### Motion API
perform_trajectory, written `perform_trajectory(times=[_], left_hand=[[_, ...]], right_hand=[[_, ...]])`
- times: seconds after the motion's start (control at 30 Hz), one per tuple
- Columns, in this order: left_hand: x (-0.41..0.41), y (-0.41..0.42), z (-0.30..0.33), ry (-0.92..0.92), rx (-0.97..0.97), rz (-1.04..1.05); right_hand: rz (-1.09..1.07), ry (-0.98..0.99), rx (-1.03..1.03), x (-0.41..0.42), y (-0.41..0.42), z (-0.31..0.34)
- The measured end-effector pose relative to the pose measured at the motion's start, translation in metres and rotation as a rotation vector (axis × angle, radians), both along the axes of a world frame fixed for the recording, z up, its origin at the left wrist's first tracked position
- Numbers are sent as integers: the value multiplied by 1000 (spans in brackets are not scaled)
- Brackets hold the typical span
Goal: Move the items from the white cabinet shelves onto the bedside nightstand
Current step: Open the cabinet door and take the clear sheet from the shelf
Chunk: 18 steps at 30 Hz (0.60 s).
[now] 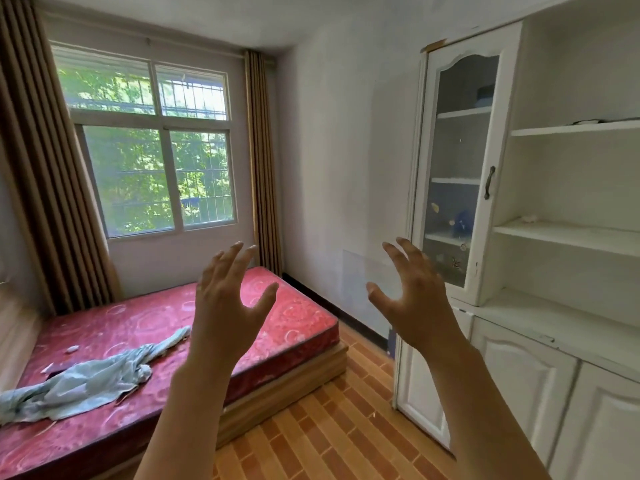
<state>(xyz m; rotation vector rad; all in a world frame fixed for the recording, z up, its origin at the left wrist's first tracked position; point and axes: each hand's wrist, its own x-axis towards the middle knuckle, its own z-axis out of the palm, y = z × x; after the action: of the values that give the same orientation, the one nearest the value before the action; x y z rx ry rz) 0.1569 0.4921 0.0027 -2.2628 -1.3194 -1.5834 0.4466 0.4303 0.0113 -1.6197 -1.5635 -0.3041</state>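
Note:
My left hand [230,299] and my right hand [412,296] are raised in front of me, fingers spread, holding nothing. The white cabinet [540,306] stands along the right wall with open shelves. A small pale item [529,218] lies on the middle shelf, and a flat dark-and-white item [588,121] lies on the upper shelf. Behind the glass door [457,174] a blue object [462,223] sits on a lower shelf and a dark box [484,93] on a higher one. No nightstand is plainly in view.
A bed with a red patterned mattress [138,327] fills the left side, with a light blue cloth [86,379] crumpled on it. A wooden edge [14,327] shows at the far left. Brown curtains [45,174] frame the window. Tiled floor [329,427] runs between bed and cabinet.

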Motion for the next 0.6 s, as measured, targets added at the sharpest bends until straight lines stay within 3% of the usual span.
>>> perform_trajectory(times=[0.6], left_hand=[[177, 188, -8, -51, -17, -241]], right_hand=[[-174, -42, -59, 139, 131, 3]])
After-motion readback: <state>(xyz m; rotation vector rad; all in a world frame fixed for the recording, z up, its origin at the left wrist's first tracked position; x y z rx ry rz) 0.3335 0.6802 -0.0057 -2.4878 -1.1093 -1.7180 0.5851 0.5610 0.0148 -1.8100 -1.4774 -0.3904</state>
